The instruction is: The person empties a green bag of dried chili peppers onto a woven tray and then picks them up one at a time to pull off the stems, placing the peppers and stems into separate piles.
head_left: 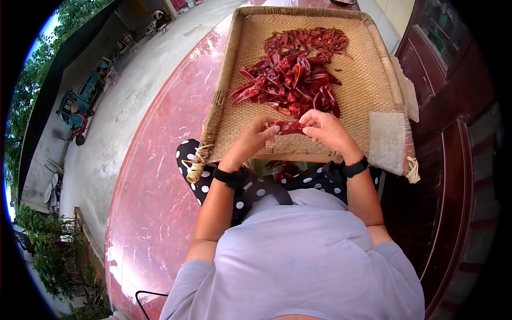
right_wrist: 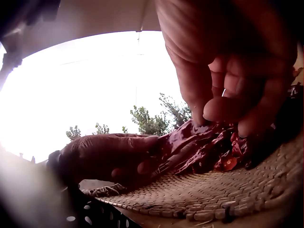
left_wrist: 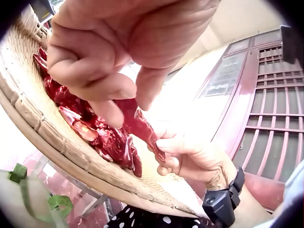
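Above the near edge of a woven tray (head_left: 368, 80), a dried red chili (head_left: 288, 127) is stretched sideways between two hands. The left hand (head_left: 254, 137) pinches one end between thumb and fingers, and the right hand (head_left: 329, 131) pinches the other. Seen from the left wrist, the chili (left_wrist: 141, 126) is long, glossy and wrinkled, tapering to the end in the right fingers. Just beyond the hands lies a heap of whole dried chilies (head_left: 296, 80). Behind it spreads a flatter pile of small red pieces (head_left: 309, 40). Palms and curled fingers partly hide the chili's ends in the wrist views.
A pale patch (head_left: 388, 136) covers the tray's near right corner. More red pieces (head_left: 285, 170) show below the near edge, by the person's dotted trousers (head_left: 245, 194). A glossy pink surface (head_left: 160, 181) extends left; a dark red door (head_left: 421, 213) stands right.
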`<state>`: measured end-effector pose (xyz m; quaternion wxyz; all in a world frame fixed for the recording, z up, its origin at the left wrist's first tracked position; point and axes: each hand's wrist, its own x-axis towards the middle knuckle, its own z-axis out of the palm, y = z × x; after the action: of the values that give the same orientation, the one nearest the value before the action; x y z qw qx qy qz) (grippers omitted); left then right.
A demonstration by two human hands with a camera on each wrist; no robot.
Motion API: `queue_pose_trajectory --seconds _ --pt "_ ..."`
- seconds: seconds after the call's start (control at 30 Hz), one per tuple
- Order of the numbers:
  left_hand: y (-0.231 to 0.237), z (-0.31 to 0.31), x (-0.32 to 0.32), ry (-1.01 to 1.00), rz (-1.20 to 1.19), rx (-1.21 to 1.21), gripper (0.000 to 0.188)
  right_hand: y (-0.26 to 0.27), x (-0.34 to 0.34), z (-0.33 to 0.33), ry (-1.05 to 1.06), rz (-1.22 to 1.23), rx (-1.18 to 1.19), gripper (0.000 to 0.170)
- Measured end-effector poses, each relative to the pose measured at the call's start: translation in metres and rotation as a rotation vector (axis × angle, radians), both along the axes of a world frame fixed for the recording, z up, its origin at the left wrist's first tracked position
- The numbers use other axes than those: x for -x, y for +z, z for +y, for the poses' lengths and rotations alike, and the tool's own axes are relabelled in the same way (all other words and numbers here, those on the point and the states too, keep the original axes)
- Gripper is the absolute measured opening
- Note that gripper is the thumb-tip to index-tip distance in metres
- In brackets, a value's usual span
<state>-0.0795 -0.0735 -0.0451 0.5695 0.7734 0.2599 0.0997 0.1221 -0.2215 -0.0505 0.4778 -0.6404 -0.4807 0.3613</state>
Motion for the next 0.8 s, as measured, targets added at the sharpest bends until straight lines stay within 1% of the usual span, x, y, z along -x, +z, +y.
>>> queue_pose_trajectory --seconds 0.03,0.1,0.13,0.2,0.23,0.27,0.3,0.33,0.37,0.43,0.5,0.53,0.63,0.67,0.73,0.8 --pt "0.0 0.003 -0.001 -0.045 -0.058 0.038 0.037 0.0 -0.002 0.0 0.003 0.045 0.005 0.02" --pt "0.003 0.005 0.0 -0.041 -0.025 0.045 0.031 -0.003 -0.008 -0.001 0.006 0.134 0.013 0.02" --pt "0.005 0.006 0.001 -0.037 -0.009 0.049 0.029 -0.006 -0.011 -0.001 -0.102 0.029 -0.023 0.021" --pt "0.014 0.009 0.009 -0.188 0.165 -0.048 0.028 -0.015 -0.018 0.0 -0.318 -0.179 -0.094 0.022" --pt "0.021 0.01 0.011 -0.265 0.251 -0.1 0.028 -0.021 -0.021 0.0 -0.39 -0.372 -0.089 0.023" --pt "0.028 0.003 0.016 -0.284 0.319 -0.164 0.028 -0.023 -0.02 0.001 -0.461 -0.566 -0.085 0.025" --pt "0.023 0.002 0.018 -0.318 0.332 -0.193 0.027 -0.024 -0.02 0.001 -0.529 -0.76 -0.08 0.026" --pt "0.014 0.003 0.017 -0.352 0.345 -0.223 0.027 -0.024 -0.019 0.0 -0.498 -0.7 0.009 0.032" --pt "0.012 0.002 0.016 -0.385 0.359 -0.253 0.027 -0.026 -0.018 0.002 -0.475 -0.725 0.07 0.032" --pt "0.012 0.0 0.015 -0.453 0.423 -0.23 0.027 -0.033 -0.019 0.007 -0.43 -0.771 0.194 0.034" --pt "0.008 0.0 0.013 -0.527 0.5 -0.247 0.028 -0.029 -0.016 0.007 -0.457 -0.789 0.185 0.033" --pt "-0.003 0.001 0.013 -0.536 0.468 -0.21 0.03 -0.03 -0.017 0.008 -0.466 -0.791 0.188 0.033" --pt "0.01 -0.003 0.009 -0.565 0.496 -0.252 0.032 -0.021 -0.017 0.012 -0.501 -0.778 0.257 0.031" --pt "0.012 -0.004 0.01 -0.558 0.462 -0.244 0.033 -0.018 -0.017 0.013 -0.512 -0.767 0.29 0.031" --pt "0.014 -0.007 0.01 -0.547 0.398 -0.226 0.035 -0.023 -0.02 0.017 -0.519 -0.786 0.283 0.032" --pt "0.015 -0.006 0.008 -0.586 0.444 -0.222 0.036 -0.027 -0.023 0.02 -0.543 -0.798 0.303 0.034"
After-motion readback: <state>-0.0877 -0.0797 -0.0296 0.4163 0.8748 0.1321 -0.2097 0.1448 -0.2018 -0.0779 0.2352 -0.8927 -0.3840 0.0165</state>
